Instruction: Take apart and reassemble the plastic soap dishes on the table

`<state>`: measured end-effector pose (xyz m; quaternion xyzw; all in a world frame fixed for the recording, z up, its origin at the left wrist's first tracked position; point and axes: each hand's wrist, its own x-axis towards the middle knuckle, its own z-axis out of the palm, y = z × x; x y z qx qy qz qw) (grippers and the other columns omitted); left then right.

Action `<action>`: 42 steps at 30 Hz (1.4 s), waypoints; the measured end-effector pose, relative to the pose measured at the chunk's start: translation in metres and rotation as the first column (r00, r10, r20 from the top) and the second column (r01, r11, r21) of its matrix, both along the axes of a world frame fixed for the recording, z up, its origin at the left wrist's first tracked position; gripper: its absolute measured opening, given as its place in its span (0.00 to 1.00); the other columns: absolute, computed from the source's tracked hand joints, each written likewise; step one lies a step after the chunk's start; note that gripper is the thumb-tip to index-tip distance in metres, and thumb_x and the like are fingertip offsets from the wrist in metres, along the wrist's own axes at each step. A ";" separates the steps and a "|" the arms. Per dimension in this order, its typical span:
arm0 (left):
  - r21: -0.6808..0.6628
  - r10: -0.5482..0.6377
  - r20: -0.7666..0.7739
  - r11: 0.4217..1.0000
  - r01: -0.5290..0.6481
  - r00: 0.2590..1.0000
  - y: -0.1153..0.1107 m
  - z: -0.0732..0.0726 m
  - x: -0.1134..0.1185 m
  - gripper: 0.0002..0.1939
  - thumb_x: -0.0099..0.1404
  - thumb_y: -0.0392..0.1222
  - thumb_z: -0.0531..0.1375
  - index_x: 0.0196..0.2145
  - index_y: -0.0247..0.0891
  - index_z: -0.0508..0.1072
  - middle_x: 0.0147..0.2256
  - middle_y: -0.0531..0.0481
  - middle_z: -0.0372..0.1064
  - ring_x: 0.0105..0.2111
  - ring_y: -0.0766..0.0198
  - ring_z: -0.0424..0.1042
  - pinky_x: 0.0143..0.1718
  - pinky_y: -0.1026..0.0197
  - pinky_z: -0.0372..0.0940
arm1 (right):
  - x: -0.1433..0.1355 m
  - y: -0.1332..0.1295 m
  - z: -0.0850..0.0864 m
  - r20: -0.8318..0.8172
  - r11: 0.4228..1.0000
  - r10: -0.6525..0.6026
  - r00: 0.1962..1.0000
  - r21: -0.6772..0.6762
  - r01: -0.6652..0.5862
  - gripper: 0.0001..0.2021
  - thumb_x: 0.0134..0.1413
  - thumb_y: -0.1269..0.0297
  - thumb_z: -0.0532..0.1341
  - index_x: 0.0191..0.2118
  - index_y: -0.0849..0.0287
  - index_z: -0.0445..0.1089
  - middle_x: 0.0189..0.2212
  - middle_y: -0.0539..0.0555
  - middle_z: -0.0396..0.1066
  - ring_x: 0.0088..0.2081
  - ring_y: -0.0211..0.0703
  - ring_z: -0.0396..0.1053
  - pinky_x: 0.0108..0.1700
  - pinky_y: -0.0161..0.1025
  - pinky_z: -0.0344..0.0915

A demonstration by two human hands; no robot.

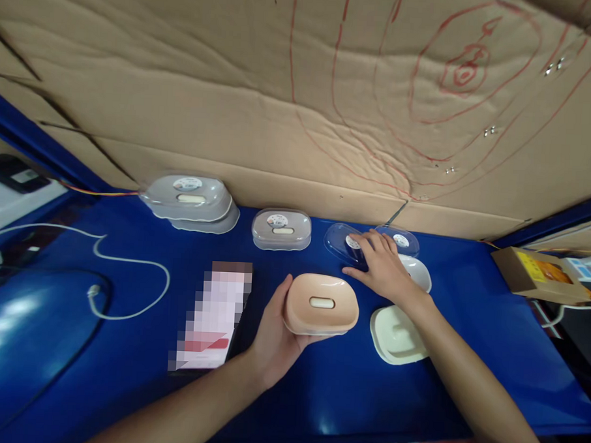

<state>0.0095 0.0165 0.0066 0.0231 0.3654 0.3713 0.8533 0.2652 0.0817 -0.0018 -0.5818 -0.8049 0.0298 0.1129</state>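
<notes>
My left hand (276,341) is wrapped around the side and underside of a peach-coloured oval box (341,292). The box has a small cream bar set into a slot in its top. Farther back, my right hand (384,268) reaches over a clear oval cover (334,239) with a round label, its fingers and thumb apart. The index fingertip overlaps the label; whether it presses on the cover I cannot tell. Just behind those fingers lies another clear cover (411,241). A white oval piece (422,274) is partly hidden by my right hand, and a cream oval tray (385,343) lies beside my right forearm.
Along the back stand a covered grey box (281,239) and a stack of similar boxes (178,206). A phone (210,322) with a blurred screen lies left of my left hand. Cables (132,260) cross the blue table's left side. A cardboard box (533,274) stands far right.
</notes>
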 end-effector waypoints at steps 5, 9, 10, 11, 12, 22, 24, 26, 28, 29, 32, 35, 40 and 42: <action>-0.010 -0.013 0.009 1.000 0.013 1.000 0.000 -0.002 -0.001 0.23 0.74 0.54 0.59 0.57 0.37 0.77 0.50 0.39 0.82 0.53 0.42 0.80 0.55 0.38 0.73 | 0.000 0.006 0.003 -0.094 0.999 -0.004 0.996 -0.044 0.000 0.33 0.62 0.51 0.68 0.68 0.54 0.62 0.67 0.68 0.62 0.67 0.71 0.63 0.66 0.72 0.59; 0.018 -0.011 -0.017 1.000 0.011 1.000 0.003 0.003 -0.002 0.24 0.75 0.55 0.58 0.57 0.35 0.77 0.52 0.37 0.81 0.53 0.40 0.80 0.54 0.37 0.74 | 0.002 0.004 0.016 -0.223 0.996 0.019 0.975 -0.076 -0.037 0.27 0.65 0.50 0.66 0.65 0.52 0.65 0.61 0.62 0.70 0.59 0.59 0.73 0.60 0.60 0.72; 0.022 -0.006 -0.019 1.000 0.007 1.000 0.004 0.004 -0.002 0.25 0.75 0.55 0.58 0.58 0.34 0.76 0.53 0.36 0.80 0.53 0.39 0.80 0.54 0.36 0.74 | 0.002 0.001 0.023 -0.275 0.991 0.041 0.960 -0.111 -0.074 0.26 0.66 0.49 0.65 0.65 0.51 0.64 0.60 0.61 0.71 0.57 0.55 0.74 0.57 0.55 0.74; 0.024 -0.001 -0.018 1.000 0.001 1.000 0.005 0.005 -0.002 0.25 0.75 0.55 0.57 0.58 0.34 0.76 0.53 0.35 0.80 0.53 0.39 0.79 0.54 0.36 0.74 | 0.002 -0.003 0.030 -0.338 0.978 0.074 0.938 -0.162 -0.135 0.26 0.67 0.48 0.64 0.65 0.51 0.64 0.60 0.59 0.72 0.56 0.51 0.75 0.56 0.51 0.76; 0.026 0.002 -0.015 1.000 -0.002 1.000 0.005 0.006 -0.003 0.26 0.75 0.56 0.57 0.58 0.33 0.76 0.53 0.35 0.80 0.53 0.39 0.79 0.54 0.36 0.74 | 0.001 -0.008 0.037 -0.404 0.952 0.116 0.907 -0.216 -0.218 0.27 0.67 0.48 0.64 0.66 0.50 0.63 0.61 0.58 0.71 0.56 0.49 0.76 0.55 0.48 0.76; 0.095 -0.044 0.021 0.995 0.042 0.999 0.003 0.007 -0.004 0.27 0.78 0.58 0.52 0.57 0.36 0.78 0.51 0.37 0.81 0.49 0.43 0.81 0.48 0.44 0.77 | -0.023 -0.042 0.068 -0.456 0.793 0.341 0.822 -0.331 -0.512 0.38 0.60 0.52 0.72 0.71 0.47 0.57 0.71 0.59 0.57 0.72 0.52 0.59 0.70 0.48 0.64; 0.091 -0.052 -0.002 0.994 0.052 0.999 0.003 0.007 -0.004 0.27 0.78 0.58 0.52 0.58 0.36 0.77 0.51 0.37 0.81 0.49 0.44 0.81 0.48 0.45 0.76 | -0.025 -0.044 0.067 -0.442 0.798 0.346 0.827 -0.325 -0.508 0.38 0.61 0.55 0.72 0.72 0.45 0.56 0.72 0.58 0.55 0.73 0.52 0.57 0.70 0.49 0.62; 0.088 -0.064 -0.015 0.994 0.065 0.998 0.002 0.007 -0.005 0.28 0.77 0.58 0.52 0.58 0.35 0.77 0.51 0.37 0.81 0.49 0.44 0.81 0.48 0.46 0.76 | -0.026 -0.046 0.067 -0.438 0.802 0.344 0.830 -0.322 -0.503 0.38 0.61 0.57 0.72 0.72 0.44 0.56 0.73 0.58 0.54 0.73 0.52 0.56 0.71 0.50 0.62; 0.091 -0.073 -0.003 0.993 0.073 0.997 0.002 0.005 -0.005 0.28 0.77 0.59 0.52 0.58 0.36 0.78 0.50 0.37 0.82 0.49 0.44 0.81 0.48 0.45 0.76 | -0.027 -0.046 0.067 -0.446 0.803 0.336 0.830 -0.325 -0.500 0.37 0.60 0.58 0.72 0.71 0.43 0.57 0.73 0.57 0.55 0.73 0.53 0.56 0.71 0.50 0.62; 0.092 -0.077 0.009 0.993 0.076 0.997 0.003 0.004 -0.006 0.28 0.77 0.60 0.51 0.57 0.37 0.78 0.50 0.38 0.82 0.49 0.44 0.81 0.48 0.45 0.76 | -0.027 -0.046 0.068 -0.451 0.799 0.327 0.830 -0.337 -0.498 0.37 0.60 0.57 0.72 0.71 0.43 0.57 0.72 0.57 0.55 0.73 0.53 0.56 0.70 0.51 0.62; 0.089 -0.083 0.029 0.993 0.080 0.996 0.003 0.003 -0.005 0.29 0.77 0.62 0.52 0.56 0.37 0.78 0.49 0.38 0.82 0.49 0.43 0.81 0.47 0.45 0.76 | -0.026 -0.043 0.070 -0.454 0.775 0.291 0.842 -0.404 -0.486 0.38 0.59 0.53 0.72 0.70 0.45 0.58 0.72 0.58 0.55 0.72 0.54 0.57 0.70 0.51 0.62; 0.083 -0.077 0.029 0.994 0.075 0.997 0.003 0.004 -0.004 0.29 0.76 0.62 0.53 0.57 0.37 0.78 0.49 0.38 0.82 0.49 0.44 0.81 0.47 0.46 0.76 | -0.024 -0.040 0.072 -0.449 0.760 0.274 0.850 -0.441 -0.478 0.38 0.59 0.51 0.72 0.70 0.46 0.58 0.72 0.58 0.54 0.73 0.54 0.56 0.70 0.50 0.61; 0.081 -0.066 0.004 0.995 0.065 0.998 0.002 0.010 -0.003 0.28 0.76 0.60 0.53 0.58 0.36 0.77 0.51 0.37 0.81 0.48 0.44 0.81 0.46 0.47 0.76 | -0.024 -0.040 0.069 -0.478 0.762 0.272 0.835 -0.424 -0.491 0.38 0.59 0.53 0.72 0.70 0.45 0.57 0.71 0.57 0.54 0.72 0.53 0.57 0.70 0.48 0.61; 0.071 -0.059 -0.010 0.996 0.059 0.998 0.003 0.011 -0.004 0.28 0.77 0.59 0.53 0.57 0.36 0.77 0.51 0.37 0.81 0.47 0.45 0.81 0.45 0.48 0.77 | -0.025 -0.042 0.066 -0.483 0.761 0.276 0.831 -0.419 -0.496 0.38 0.59 0.54 0.72 0.70 0.44 0.56 0.72 0.57 0.52 0.72 0.52 0.57 0.70 0.48 0.62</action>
